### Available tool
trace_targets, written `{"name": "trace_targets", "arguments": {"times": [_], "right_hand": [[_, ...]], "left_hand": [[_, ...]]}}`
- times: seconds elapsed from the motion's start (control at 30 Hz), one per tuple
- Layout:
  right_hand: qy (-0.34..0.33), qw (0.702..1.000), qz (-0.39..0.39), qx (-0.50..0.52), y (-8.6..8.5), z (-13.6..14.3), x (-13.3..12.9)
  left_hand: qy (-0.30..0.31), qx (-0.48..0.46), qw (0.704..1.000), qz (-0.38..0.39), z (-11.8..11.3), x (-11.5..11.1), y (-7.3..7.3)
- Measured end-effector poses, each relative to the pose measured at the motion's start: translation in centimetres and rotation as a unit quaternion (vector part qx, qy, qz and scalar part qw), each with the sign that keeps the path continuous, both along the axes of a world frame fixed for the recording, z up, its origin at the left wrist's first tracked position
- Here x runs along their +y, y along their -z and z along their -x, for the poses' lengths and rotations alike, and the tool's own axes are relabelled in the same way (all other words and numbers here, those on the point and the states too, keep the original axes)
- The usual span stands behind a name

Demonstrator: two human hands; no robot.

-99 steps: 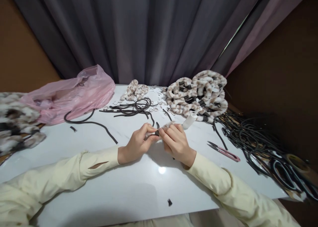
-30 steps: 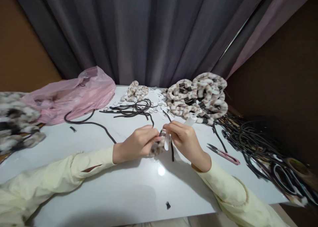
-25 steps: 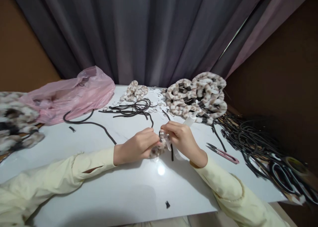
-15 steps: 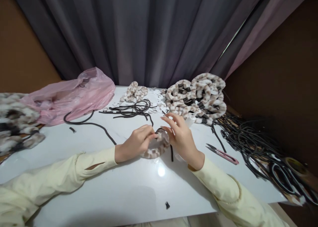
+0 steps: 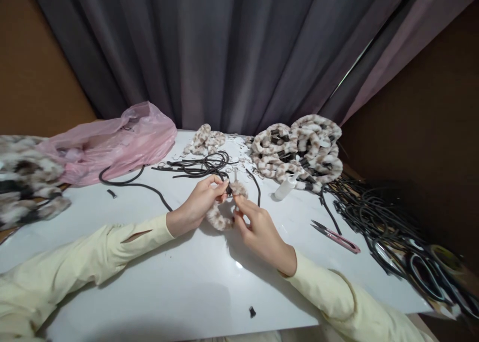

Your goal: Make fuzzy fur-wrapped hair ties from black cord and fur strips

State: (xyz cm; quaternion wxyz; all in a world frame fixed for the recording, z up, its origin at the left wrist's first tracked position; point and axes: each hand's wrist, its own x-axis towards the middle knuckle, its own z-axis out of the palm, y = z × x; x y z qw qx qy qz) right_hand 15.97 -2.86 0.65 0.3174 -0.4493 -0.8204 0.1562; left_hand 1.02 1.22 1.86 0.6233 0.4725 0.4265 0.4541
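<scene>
Fur loop (image 5: 219,220), white with brown spots, is held between the two hands over the middle of the white table (image 5: 168,292); its lower curve hangs toward the near edge, and whether it touches the tabletop cannot be told. The left hand (image 5: 198,202) has its thumb and forefinger pinched together on the loop's upper left part, right at a small black band (image 5: 229,190). The right hand (image 5: 260,227) has its thumb and first fingers nearly closed against the fur on the other side; its lower fingers are partly hidden. Just behind the hands lies a bundle of black cords (image 5: 202,165), with a single cord (image 5: 258,185) to its right and small metal rings near that. A white bottle (image 5: 286,186) stands beyond the right hand, in front of a heap of spotted loops (image 5: 295,140). Pink-handled snips (image 5: 337,237) lie farther right, beside a large tangle of black cord (image 5: 366,207). On the left, a pink plastic bag (image 5: 116,145) rests on the table, a long cord (image 5: 149,186) curving out in front. One black scrap (image 5: 252,312) lies near the table's front edge.
</scene>
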Motion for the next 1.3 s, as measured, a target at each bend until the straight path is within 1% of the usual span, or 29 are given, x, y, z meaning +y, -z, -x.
{"name": "trace_targets", "arguments": {"times": [0.03,0.1,0.17,0.2,0.27,0.3,0.37,0.43,0.53,0.6,0.67,0.8,0.93,1.0,1.07,1.1,1.13,1.2,1.27,1.3], "right_hand": [[-0.008,0.998,0.057,0.037,0.1,0.2,0.1],[-0.026,0.979,0.161,0.121,0.3,0.5,0.4],[-0.041,0.946,0.241,0.211,0.6,0.7,0.7],[-0.049,0.928,0.269,0.254,0.8,0.8,0.8],[-0.063,0.896,0.298,0.323,0.9,1.0,1.0],[-0.069,0.885,0.301,0.349,0.9,1.1,1.1],[-0.076,0.874,0.297,0.377,0.7,1.3,1.3],[-0.062,0.876,0.288,0.382,0.7,1.4,1.4],[0.003,0.887,0.263,0.379,0.9,1.4,1.5],[0.052,0.894,0.242,0.373,1.1,1.3,1.6],[0.073,0.903,0.225,0.360,1.2,1.2,1.6],[0.055,0.906,0.222,0.356,0.9,1.0,1.5],[0.042,0.908,0.233,0.345,0.6,0.9,1.5],[0.017,0.895,0.266,0.357,0.6,0.9,1.5],[-0.012,0.859,0.315,0.403,0.7,0.9,1.6],[-0.023,0.835,0.339,0.432,0.8,1.0,1.6],[-0.031,0.811,0.359,0.460,0.8,1.1,1.6],[-0.034,0.775,0.382,0.503,0.9,1.2,1.5],[-0.027,0.759,0.390,0.520,1.0,1.4,1.3],[-0.025,0.756,0.392,0.524,1.0,1.5,1.2]], "left_hand": [[0.001,-0.005,1.000,0.004,0.0,-0.1,-0.1],[0.003,-0.012,1.000,0.013,-0.1,-0.4,-0.4],[0.012,-0.023,0.999,0.023,-0.1,-0.7,-0.6],[0.020,-0.031,0.999,0.030,-0.1,-0.8,-0.8],[0.041,-0.050,0.997,0.045,-0.1,-1.1,-1.1],[0.050,-0.060,0.996,0.052,-0.1,-1.2,-1.2],[0.064,-0.074,0.993,0.067,0.0,-1.3,-1.4],[0.077,-0.074,0.991,0.082,0.0,-1.4,-1.4],[0.076,-0.047,0.992,0.092,-0.1,-1.4,-1.2],[0.067,-0.021,0.994,0.080,-0.3,-1.4,-1.1],[0.064,0.009,0.997,0.048,-0.4,-1.6,-1.1],[0.061,0.069,0.995,-0.042,-0.6,-2.1,-1.0],[0.049,0.117,0.989,-0.082,-0.4,-2.5,-0.5],[0.044,0.157,0.977,-0.134,-0.3,-2.6,-0.3],[0.034,0.213,0.950,-0.224,-0.2,-2.5,-0.1],[0.024,0.240,0.927,-0.285,-0.1,-2.5,0.0],[0.012,0.265,0.897,-0.355,0.0,-2.4,0.1],[-0.010,0.300,0.815,-0.496,0.2,-2.2,0.3],[-0.015,0.323,0.728,-0.605,0.5,-1.9,0.4],[-0.011,0.335,0.693,-0.638,0.6,-1.7,0.5]]}}
